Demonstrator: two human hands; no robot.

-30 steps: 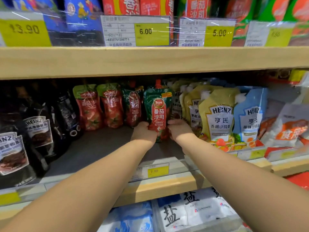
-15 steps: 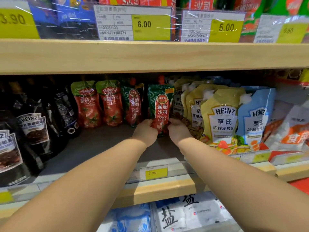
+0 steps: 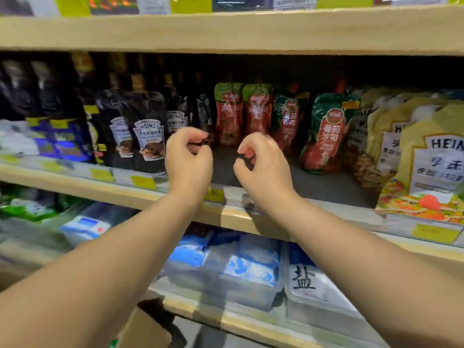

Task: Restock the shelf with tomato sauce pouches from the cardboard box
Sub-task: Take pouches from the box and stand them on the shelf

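Two empty hands hung in front of the shelf (image 3: 236,217), centre of the frame.

The left hand (image 3: 188,160) and right hand (image 3: 262,167) were both loosely curled, fingers bent in toward the thumbs with only a narrow gap, gripping nothing and touching no pouch. The green tomato sauce pouch (image 3: 326,133) stood upright right of centre, apart from both hands, with red pouches (image 3: 242,113) behind in the middle. The cardboard box (image 3: 148,330) showed at the bottom edge. To do the next step well, I judged, a hand should drop to the box, take one pouch by its sides, and stand it label-forward on the bare boards before the row.
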